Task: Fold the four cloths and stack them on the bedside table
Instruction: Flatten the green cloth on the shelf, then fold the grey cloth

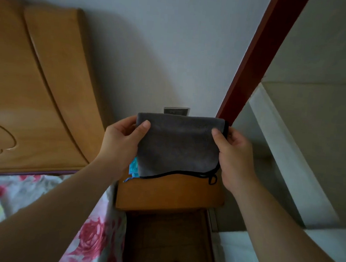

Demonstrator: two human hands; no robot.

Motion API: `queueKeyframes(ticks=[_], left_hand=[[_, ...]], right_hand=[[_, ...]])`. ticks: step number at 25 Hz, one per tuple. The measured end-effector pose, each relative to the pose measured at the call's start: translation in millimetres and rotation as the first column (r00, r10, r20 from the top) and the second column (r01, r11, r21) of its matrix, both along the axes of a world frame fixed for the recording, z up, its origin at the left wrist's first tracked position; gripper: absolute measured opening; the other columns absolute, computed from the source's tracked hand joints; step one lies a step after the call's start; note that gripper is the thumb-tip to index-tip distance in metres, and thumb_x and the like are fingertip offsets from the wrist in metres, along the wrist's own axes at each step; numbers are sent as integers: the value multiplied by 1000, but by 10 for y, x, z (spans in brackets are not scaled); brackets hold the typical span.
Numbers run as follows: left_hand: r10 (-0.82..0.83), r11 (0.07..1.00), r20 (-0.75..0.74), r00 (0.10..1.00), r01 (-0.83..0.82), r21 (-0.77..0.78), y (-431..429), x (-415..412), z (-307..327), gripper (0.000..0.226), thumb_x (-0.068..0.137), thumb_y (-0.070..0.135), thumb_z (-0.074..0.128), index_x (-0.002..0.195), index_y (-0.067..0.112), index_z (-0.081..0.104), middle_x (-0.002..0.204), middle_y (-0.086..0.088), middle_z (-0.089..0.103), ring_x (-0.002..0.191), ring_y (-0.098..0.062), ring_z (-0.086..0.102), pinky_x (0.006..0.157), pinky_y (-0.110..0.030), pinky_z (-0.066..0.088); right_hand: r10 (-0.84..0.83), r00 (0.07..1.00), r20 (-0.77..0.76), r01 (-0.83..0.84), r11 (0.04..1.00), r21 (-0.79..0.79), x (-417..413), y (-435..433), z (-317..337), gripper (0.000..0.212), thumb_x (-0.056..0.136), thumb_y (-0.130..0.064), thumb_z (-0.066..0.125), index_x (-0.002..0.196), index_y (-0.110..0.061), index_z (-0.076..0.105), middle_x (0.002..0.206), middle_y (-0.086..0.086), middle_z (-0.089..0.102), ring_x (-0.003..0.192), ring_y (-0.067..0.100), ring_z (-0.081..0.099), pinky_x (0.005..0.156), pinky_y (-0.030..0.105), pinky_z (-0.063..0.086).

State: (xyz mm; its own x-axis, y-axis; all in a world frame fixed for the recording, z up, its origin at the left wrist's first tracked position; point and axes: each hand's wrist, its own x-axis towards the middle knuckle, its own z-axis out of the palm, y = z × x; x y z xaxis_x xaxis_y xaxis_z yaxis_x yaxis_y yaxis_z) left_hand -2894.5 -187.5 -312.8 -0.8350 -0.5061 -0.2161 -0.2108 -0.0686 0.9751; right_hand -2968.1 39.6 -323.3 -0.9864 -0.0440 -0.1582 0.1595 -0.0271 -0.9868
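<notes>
Mostly hidden behind grey cloth (177,147) pinched between left hand (120,141) and right hand (238,156): turquoise cloth (133,167).

The light is dim, soft and cool, so the folded dark grey microfibre cloth (177,147) shows little texture, and a broad, soft-edged shadow lies on the pale grey wall (174,39) just beside the curved orange-brown wooden headboard (38,80). The white ledge (286,142) on the right is among the brighter surfaces. The wide lens tilts the dark red upright frame (254,61) into a lean, and the rose-patterned bedsheet (91,237) at the lower left looks blurred.
</notes>
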Motion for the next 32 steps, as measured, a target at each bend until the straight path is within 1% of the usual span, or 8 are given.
queueKeyframes(ticks=[6, 11, 16, 20, 24, 28, 30, 32], left_hand=[[-6, 1000, 101, 995, 2, 32, 3, -374, -753, 14, 98, 38, 65, 110, 36, 73, 107, 11, 78, 106, -17, 74, 93, -40, 61], [-48, 999, 142, 989, 46, 17, 18, -509, -1475, 10, 101, 33, 64, 103, 37, 72, 99, 16, 79, 95, -4, 75, 75, -22, 60], [-29, 997, 233, 972, 46, -69, 87, -533, -2335, 13, 101, 36, 64, 110, 34, 74, 99, 10, 79, 94, -9, 75, 78, -31, 62], [-59, 986, 321, 945, 105, -128, 90, -597, -2929, 16, 101, 40, 64, 113, 35, 73, 104, 10, 77, 99, -12, 74, 84, -35, 63], [-95, 959, 428, 899, 197, -202, 128, -669, -3287, 39, 101, 37, 65, 137, 24, 63, 118, 5, 73, 108, -16, 70, 96, -40, 60], [-230, 923, 511, 828, 352, -156, 232, -697, -3556, 46, 98, 24, 69, 142, 26, 54, 117, 6, 71, 100, -13, 71, 91, -40, 60], [-209, 920, 504, 838, 343, -190, 286, -691, -3620, 53, 98, 19, 68, 147, 25, 49, 125, 6, 67, 103, -8, 67, 90, -32, 57], [-134, 903, 472, 871, 304, -303, 356, -666, -3645, 56, 98, 16, 66, 150, 19, 45, 137, 0, 61, 117, -15, 62, 101, -34, 52]], right_hand=[[-11, 997, 72, 7, 999, 52, -346, -29, -762, 12, 101, -26, 67, 109, -31, 74, 112, -7, 78, 110, 12, 72, 102, 47, 57], [-29, 993, 113, 11, 989, 149, -446, 3, -1458, 12, 102, -28, 65, 111, -32, 72, 111, -10, 77, 106, 7, 72, 98, 41, 59], [3, 990, 140, -41, 963, 266, -470, 48, -2172, 10, 104, -33, 60, 108, -37, 68, 106, -14, 76, 97, -2, 71, 88, 30, 60], [-8, 985, 173, -47, 950, 307, -526, 71, -2766, 14, 103, -33, 62, 114, -30, 71, 107, -11, 76, 96, -1, 71, 89, 32, 62], [-5, 988, 156, -53, 929, 367, -649, 130, -3220, 12, 103, -31, 63, 111, -35, 71, 108, -13, 75, 99, 2, 71, 94, 39, 61], [85, 985, 150, -157, 796, 585, -750, 240, -3542, 49, 103, -33, 61, 150, -24, 53, 145, -3, 61, 136, 19, 56, 116, 40, 45], [146, 975, 169, -223, 686, 693, -743, 279, -3580, 64, 102, -35, 62, 160, -19, 38, 158, 3, 46, 147, 24, 43, 120, 35, 34], [211, 974, 87, -187, 520, 833, -678, 296, -3610, 69, 100, -39, 62, 161, -19, 35, 159, 8, 41, 147, 30, 39, 121, 44, 35]])
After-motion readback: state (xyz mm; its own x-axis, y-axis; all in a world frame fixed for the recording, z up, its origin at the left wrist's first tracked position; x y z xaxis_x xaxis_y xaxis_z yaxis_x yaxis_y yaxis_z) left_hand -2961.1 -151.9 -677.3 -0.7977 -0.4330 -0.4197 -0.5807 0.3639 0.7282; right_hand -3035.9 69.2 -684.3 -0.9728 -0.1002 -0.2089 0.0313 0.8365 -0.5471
